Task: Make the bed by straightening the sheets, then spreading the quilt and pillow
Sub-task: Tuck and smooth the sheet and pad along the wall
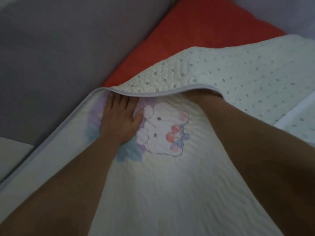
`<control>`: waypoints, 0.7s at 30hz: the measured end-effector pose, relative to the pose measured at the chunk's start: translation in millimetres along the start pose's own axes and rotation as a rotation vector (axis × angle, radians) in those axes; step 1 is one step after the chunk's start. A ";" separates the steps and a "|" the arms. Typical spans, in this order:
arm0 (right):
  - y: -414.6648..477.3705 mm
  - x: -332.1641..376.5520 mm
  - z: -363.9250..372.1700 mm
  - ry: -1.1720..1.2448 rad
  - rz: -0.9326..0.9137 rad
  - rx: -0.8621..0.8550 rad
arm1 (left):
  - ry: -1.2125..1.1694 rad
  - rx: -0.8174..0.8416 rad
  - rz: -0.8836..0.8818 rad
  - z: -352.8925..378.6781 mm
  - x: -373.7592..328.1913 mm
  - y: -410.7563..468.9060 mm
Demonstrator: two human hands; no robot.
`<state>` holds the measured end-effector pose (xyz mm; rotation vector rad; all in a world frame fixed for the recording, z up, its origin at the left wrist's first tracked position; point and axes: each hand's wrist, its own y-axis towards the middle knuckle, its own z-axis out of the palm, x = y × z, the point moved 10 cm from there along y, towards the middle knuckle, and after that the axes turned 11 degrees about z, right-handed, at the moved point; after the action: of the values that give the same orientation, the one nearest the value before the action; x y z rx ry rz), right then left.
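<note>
Head view: left hand (119, 120) fingers (117, 100) flat on quilt (153, 184).

2 hands: left (117, 120) flat on fabric, right one hidden under fold. 1 quilt (170, 193), 1 red sheet (196, 31), 1 cartoon print (162, 130), 2 cherries (172, 133)

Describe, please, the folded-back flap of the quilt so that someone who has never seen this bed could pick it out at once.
Start at the red sheet running diagonally across the top. Just below it, the white quilt with the cartoon animal print has its far corner turned over, above the left hand. That folded flap shows the pale underside dotted with small grey spots, unlike the printed face.
</note>
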<state>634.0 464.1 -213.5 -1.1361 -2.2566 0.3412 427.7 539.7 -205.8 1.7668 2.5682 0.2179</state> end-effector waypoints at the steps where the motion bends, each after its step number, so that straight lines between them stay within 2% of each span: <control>1: 8.1 13.2 -18.8 0.046 -0.043 -0.085 | 0.005 -0.020 -0.012 0.9 3.2 7.2; 3: 31.0 32.2 -36.7 0.185 -0.087 -0.156 | -0.024 -0.009 -0.061 4.9 10.8 21.3; 5: 55.9 52.1 -36.5 0.223 -0.154 -0.133 | -0.019 -0.035 -0.079 9.9 15.8 32.4; 9: 106.0 58.1 -30.7 0.046 -0.149 -0.050 | -0.048 -0.038 -0.098 16.6 28.0 60.3; 13: 134.8 53.9 -39.3 -0.058 -0.114 -0.066 | -0.113 -0.042 -0.073 22.7 34.5 91.5; 21: 154.9 42.7 -39.7 -0.087 -0.119 -0.019 | -0.157 -0.018 -0.065 28.0 37.5 133.0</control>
<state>738.3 590.4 -237.5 -1.0082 -2.3958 0.3279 540.2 624.3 -214.6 1.6210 2.5004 0.0967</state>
